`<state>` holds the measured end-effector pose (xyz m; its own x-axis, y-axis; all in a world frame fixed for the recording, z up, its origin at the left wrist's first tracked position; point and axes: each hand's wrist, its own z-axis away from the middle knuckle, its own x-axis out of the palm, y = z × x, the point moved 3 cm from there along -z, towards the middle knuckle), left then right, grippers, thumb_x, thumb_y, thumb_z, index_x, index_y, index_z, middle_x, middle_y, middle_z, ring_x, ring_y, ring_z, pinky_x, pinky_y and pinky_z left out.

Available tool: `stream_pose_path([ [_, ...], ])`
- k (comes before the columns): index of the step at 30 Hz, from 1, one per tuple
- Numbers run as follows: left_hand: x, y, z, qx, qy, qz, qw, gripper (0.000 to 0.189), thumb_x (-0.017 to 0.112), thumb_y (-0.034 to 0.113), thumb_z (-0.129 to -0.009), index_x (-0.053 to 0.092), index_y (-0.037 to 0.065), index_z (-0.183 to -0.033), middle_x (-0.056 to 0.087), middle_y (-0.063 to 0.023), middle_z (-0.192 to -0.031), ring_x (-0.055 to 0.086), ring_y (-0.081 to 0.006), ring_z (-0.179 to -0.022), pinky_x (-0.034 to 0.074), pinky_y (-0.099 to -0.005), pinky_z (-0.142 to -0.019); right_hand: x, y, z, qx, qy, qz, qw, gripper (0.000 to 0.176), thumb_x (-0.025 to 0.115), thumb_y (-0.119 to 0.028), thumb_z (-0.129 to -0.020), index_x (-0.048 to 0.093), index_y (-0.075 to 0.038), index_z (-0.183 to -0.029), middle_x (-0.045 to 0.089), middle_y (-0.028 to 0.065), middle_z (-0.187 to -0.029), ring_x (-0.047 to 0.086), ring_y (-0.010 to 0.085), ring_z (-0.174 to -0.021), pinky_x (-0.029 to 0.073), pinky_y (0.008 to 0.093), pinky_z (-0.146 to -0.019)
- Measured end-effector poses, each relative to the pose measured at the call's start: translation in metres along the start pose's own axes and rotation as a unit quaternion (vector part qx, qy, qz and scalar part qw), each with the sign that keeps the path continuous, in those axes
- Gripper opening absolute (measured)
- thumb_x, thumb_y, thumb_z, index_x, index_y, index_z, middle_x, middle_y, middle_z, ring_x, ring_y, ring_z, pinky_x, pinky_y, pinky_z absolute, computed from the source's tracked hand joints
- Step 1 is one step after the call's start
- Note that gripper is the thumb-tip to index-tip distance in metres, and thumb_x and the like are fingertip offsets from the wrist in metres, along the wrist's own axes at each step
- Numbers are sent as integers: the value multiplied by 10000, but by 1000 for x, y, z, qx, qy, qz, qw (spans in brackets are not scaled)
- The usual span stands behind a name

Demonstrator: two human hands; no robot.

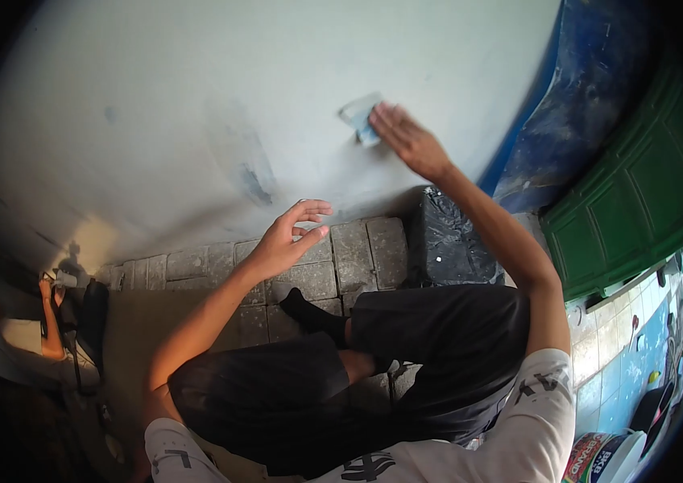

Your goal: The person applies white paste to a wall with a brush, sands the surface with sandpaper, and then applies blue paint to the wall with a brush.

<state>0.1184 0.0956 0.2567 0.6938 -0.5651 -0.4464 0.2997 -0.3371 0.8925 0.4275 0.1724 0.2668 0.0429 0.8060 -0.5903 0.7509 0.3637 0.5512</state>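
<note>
My right hand is pressed near the pale wall, fingers together over a small, light-blue flat piece. Motion blur hides whether it is cloth or paper. Part of it sticks out past the fingertips on the left. Lower and to the left, my left hand hangs in the air in front of the wall's base. Its fingers are half curled and apart, with nothing in them. Dark grey smudges mark the wall up and left of that hand.
A black plastic-wrapped block stands against the wall, right of my legs. Blue sheeting and a green panelled door are at the right. A paint bucket sits lower right. Another person works at far left. Grey pavers line the floor.
</note>
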Motion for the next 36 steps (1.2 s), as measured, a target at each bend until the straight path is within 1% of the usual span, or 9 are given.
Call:
stream_pose_path([
  [2, 1, 2, 1, 5, -1, -1, 1000, 418, 655, 232, -1028, 552, 96, -1410, 624, -50, -1385, 569, -190, -1257, 499, -363, -1008, 33, -31, 29, -101, -41, 60, 992, 629, 544, -108, -942, 416, 57, -1534, 408, 181, -1628, 385, 264, -1521, 266, 405, -1305],
  [5, 2, 9, 3, -7, 0, 1, 1000, 420, 655, 238, -1029, 552, 91, -1408, 628, -47, -1381, 573, -190, -1251, 498, -360, -1007, 42, -46, 51, -148, -55, 40, 987, 592, 556, -136, -936, 480, 63, -1488, 461, 147, -1600, 410, 233, -1505, 268, 385, -1309],
  [10, 3, 16, 2, 5, -4, 3, 1000, 411, 646, 214, -1035, 544, 74, -1407, 638, -59, -1385, 578, -178, -1277, 499, -340, -989, 15, -19, 37, -140, -46, 35, 988, 587, 551, -129, -943, 473, 38, -1501, 443, 129, -1616, 385, 232, -1521, 244, 399, -1317],
  [13, 2, 15, 2, -5, -15, -8, 1000, 402, 632, 193, -1042, 537, 62, -1409, 634, -72, -1405, 570, -181, -1309, 502, -337, -986, 5, -6, 36, -20, -62, -25, 998, 659, 537, -117, -954, 358, 22, -1573, 366, 136, -1660, 325, 240, -1551, 230, 414, -1320],
  [18, 3, 3, 1, -9, -20, 17, 1000, 408, 617, 173, -1048, 524, 34, -1420, 630, -95, -1417, 567, -176, -1316, 508, -319, -975, 44, -35, 75, -75, -105, 32, 991, 646, 515, -147, -996, 329, 22, -1590, 366, 150, -1660, 328, 249, -1550, 215, 417, -1321],
  [21, 2, 4, 2, 0, -16, 8, 1000, 418, 610, 159, -1049, 517, 17, -1431, 633, -108, -1410, 566, -166, -1313, 513, -303, -959, 55, -68, 96, -145, -209, 17, 967, 634, 529, -120, -1005, 329, 24, -1589, 389, 151, -1646, 352, 251, -1538, 233, 407, -1316],
  [24, 2, 2, 2, -3, -15, 9, 1000, 412, 618, 178, -1049, 523, 29, -1422, 632, -92, -1411, 560, -178, -1331, 512, -323, -973, 57, -82, 93, -142, -159, -55, 975, 626, 534, -137, -964, 400, 51, -1546, 469, 163, -1591, 398, 256, -1514, 247, 407, -1315],
  [31, 0, -4, 1, -15, -17, 21, 1000, 405, 634, 201, -1044, 537, 62, -1411, 627, -66, -1415, 562, -195, -1310, 516, -346, -988, -54, -15, -14, -24, 42, -128, 991, 644, 572, -98, -946, 410, -14, -1564, 492, 128, -1581, 463, 253, -1473, 359, 431, -1260],
  [36, -1, -1, 2, -13, -21, 15, 1000, 416, 606, 162, -1050, 519, 35, -1436, 603, -88, -1433, 540, -197, -1344, 519, -331, -996, -75, 13, -22, 2, 105, -14, 994, 633, 552, -117, -953, 423, -63, -1570, 481, 104, -1594, 466, 248, -1470, 360, 443, -1257],
])
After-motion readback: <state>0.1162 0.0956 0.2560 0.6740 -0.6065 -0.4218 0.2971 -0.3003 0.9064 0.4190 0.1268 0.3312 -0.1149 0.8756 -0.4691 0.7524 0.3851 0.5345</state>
